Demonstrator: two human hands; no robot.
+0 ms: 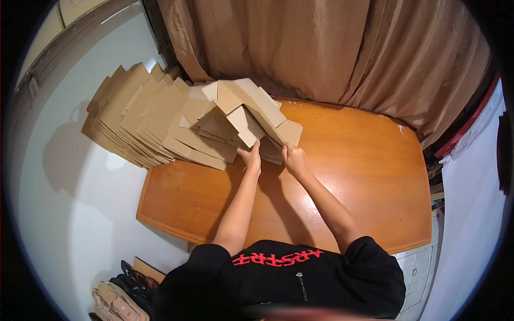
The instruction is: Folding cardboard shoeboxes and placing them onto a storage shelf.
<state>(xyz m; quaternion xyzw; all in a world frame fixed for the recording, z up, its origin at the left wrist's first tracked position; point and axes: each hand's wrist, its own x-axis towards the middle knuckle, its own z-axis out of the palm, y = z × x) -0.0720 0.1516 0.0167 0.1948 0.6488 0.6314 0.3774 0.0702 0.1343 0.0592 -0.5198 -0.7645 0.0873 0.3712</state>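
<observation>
A partly folded cardboard box is held up over the far middle of the table, its flaps standing at several angles. My right hand is closed around its near right edge. With thumb and fingers, my left hand pinches a small flap at its near left side. Behind and to the left, a long stack of flat cardboard blanks leans in a fanned row. The box overlaps the right end of that stack, so where one stops and the other begins is partly hidden.
The brown wooden table lies under both forearms. A brown curtain hangs along its far edge, and a pale wall runs on the left. Sandals sit at the lower left. White cloth hangs on the right.
</observation>
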